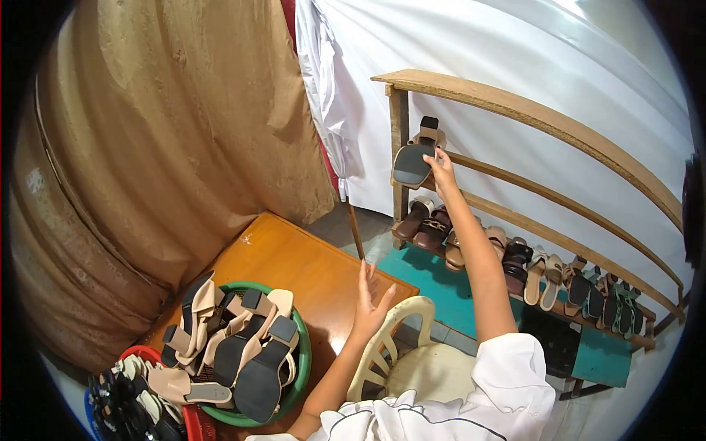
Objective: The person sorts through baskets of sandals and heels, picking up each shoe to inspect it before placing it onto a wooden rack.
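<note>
My right hand [441, 173] grips one sandal [413, 165], dark sole facing me, edge tan, block heel uppermost, near the left end of one wooden rack [515, 117]. My left hand [372, 305] is spread wide between one green basket [306, 360] and one cream chair [423, 367]. From here, I can't tell whether the sole bears writing.

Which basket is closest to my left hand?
The green basket, heaped with heeled sandals; the red one and blue one sit beyond it, farther from your left hand.
</note>
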The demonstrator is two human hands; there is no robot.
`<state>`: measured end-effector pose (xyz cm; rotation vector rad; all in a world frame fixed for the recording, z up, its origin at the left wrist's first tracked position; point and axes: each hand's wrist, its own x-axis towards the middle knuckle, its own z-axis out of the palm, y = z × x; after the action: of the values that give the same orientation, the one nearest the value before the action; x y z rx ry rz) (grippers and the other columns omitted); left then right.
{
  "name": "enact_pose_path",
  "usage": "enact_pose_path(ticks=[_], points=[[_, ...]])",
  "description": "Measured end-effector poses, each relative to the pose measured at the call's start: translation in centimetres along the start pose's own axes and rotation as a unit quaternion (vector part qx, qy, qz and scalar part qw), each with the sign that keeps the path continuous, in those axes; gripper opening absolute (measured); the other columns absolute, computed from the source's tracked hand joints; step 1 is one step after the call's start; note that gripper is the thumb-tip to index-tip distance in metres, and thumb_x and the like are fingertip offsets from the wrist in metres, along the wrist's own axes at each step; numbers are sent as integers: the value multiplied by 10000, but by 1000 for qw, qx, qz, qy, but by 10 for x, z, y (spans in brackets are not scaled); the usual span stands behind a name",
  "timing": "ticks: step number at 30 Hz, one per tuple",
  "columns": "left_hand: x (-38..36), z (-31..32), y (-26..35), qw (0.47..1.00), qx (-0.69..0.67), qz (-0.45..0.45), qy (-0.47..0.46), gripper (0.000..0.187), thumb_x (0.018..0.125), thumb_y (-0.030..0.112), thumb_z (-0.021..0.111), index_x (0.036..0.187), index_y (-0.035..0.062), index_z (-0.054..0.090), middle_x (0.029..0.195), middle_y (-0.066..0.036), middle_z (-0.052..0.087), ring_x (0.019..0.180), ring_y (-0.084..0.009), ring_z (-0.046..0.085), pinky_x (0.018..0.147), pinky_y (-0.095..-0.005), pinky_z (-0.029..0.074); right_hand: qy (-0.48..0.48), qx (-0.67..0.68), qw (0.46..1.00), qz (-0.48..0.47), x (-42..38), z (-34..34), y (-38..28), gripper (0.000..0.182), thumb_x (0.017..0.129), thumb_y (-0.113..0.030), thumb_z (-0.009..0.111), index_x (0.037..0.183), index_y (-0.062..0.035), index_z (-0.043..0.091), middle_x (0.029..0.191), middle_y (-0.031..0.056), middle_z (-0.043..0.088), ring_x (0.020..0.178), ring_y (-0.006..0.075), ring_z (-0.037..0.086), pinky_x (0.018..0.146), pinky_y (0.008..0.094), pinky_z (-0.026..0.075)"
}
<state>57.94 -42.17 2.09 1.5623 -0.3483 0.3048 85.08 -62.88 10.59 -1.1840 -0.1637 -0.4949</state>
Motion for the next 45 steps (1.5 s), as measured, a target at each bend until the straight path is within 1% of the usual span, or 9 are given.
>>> enact_pose_path(ticks=[7, 9, 17, 23, 26, 28, 29, 35, 45], points=[[4, -26, -2, 998, 20, -33, 51, 803, 823, 179, 577, 1393, 125, 15, 1386, -179, 250, 1155, -345, 406, 941, -462, 331, 60, -16, 997, 35, 58, 1, 54, 695, 701, -254, 708, 1247, 2, 362, 1135, 160, 484, 961, 207, 524, 774, 324, 453], [4, -31, -2, 997, 19, -39, 63, 786, 833, 129, 548, 1393, 143, -3, 1391, -175, 229, 1158, -320, 396, 943, -410, 349, 77, -50, 995, 35, 68, 1, 65, 712, 702, -282, 704, 1254, 1, 355, 1150, 159, 473, 984, 215, 511, 770, 322, 454], [3, -33, -3, 996, 12, -48, 74, 798, 834, 82, 531, 1391, 164, -35, 1390, -181, 212, 1147, -290, 405, 942, -377, 362, 49, -32, 994, 92, 61, -4, 52, 733, 757, -310, 654, 1298, 24, 290, 1305, 184, 363, 1185, 257, 383, 931, 324, 356], [-4, -29, 8, 997, -2, -51, 65, 800, 834, 89, 531, 1393, 164, -36, 1393, -183, 203, 1159, -295, 396, 944, -387, 355, 90, -34, 995, 26, 69, -3, 75, 637, 790, -261, 617, 1277, 17, 317, 1276, 201, 369, 1185, 313, 358, 977, 364, 292], [-14, -31, 23, 997, 12, -40, 68, 801, 828, 116, 543, 1396, 160, -20, 1394, -185, 208, 1183, -313, 374, 953, -417, 332, 263, -216, 932, -121, 8, 34, 45, 551, 786, -188, 594, 1244, 0, 352, 1233, 198, 362, 1176, 340, 316, 995, 396, 241], [-24, -36, 36, 995, 47, -33, 76, 801, 820, 132, 554, 1398, 157, 0, 1395, -186, 212, 1211, -324, 344, 964, -439, 307, 203, -251, 900, -292, -31, 54, 38, 501, 774, -127, 574, 1219, -16, 374, 1214, 193, 334, 1169, 337, 284, 996, 417, 221], [-29, -39, 42, 995, 55, -27, 80, 795, 817, 133, 556, 1398, 151, 14, 1396, -186, 213, 1226, -321, 324, 970, -442, 293, 166, -250, 904, -305, -55, 67, 31, 502, 766, -98, 573, 1221, -26, 374, 1230, 188, 321, 1175, 324, 289, 994, 421, 225], [-68, -66, 80, 989, 24, -20, 146, 741, 799, 89, 535, 1391, 97, 90, 1395, -168, 225, 1290, -274, 228, 1004, -414, 223, -125, -109, 951, -262, -216, 132, 11, 451, 755, -41, 561, 1181, -12, 415, 1211, 189, 319, 1173, 314, 296, 982, 399, 257], [-148, -123, 132, 962, 58, 23, 264, 691, 800, 76, 544, 1371, 52, 156, 1381, -163, 259, 1287, -264, 248, 1013, -407, 210, -438, -119, 847, -278, -347, 165, -15, 337, 754, -30, 566, 1080, -47, 484, 1148, 169, 414, 1081, 303, 429, 907, 363, 354]])
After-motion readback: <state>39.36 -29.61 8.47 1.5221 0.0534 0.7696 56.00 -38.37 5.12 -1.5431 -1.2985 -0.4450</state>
